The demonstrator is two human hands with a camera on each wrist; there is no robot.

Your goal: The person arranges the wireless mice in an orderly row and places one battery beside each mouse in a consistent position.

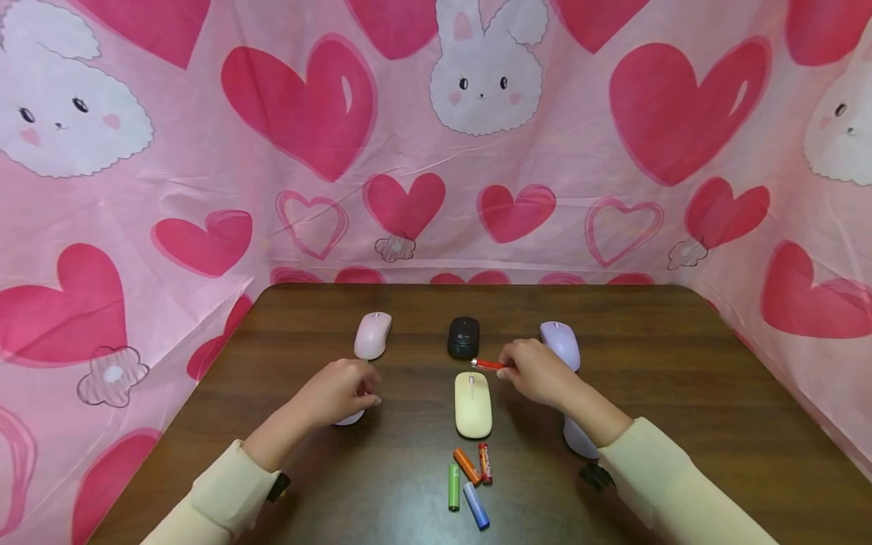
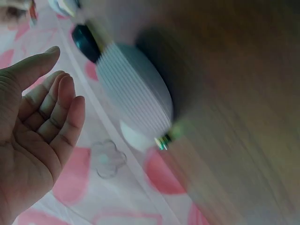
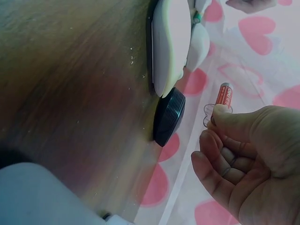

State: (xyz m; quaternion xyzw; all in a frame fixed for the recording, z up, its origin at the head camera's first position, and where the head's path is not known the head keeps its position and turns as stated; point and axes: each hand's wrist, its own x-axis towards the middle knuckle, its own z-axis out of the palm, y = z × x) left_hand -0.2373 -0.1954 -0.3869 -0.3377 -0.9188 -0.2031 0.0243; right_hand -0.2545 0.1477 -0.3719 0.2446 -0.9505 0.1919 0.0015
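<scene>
My right hand (image 1: 538,371) pinches a red battery (image 1: 487,365) between thumb and fingers, above the table between the black mouse (image 1: 464,337) and the yellow mouse (image 1: 473,405). The right wrist view shows the same battery (image 3: 224,94) jutting from the fingertips of the right hand (image 3: 253,154). My left hand (image 1: 339,392) hovers over a pale mouse (image 1: 350,418) that it partly hides. In the left wrist view the left hand (image 2: 40,122) has loosely bent fingers and an empty palm, beside a ribbed mouse (image 2: 133,86).
A pink mouse (image 1: 372,335) stands at the back left and a purple mouse (image 1: 561,345) at the back right. Another mouse (image 1: 580,439) lies under the right forearm. Near the front are green (image 1: 453,487), blue (image 1: 476,506), orange (image 1: 467,466) and red (image 1: 485,463) batteries.
</scene>
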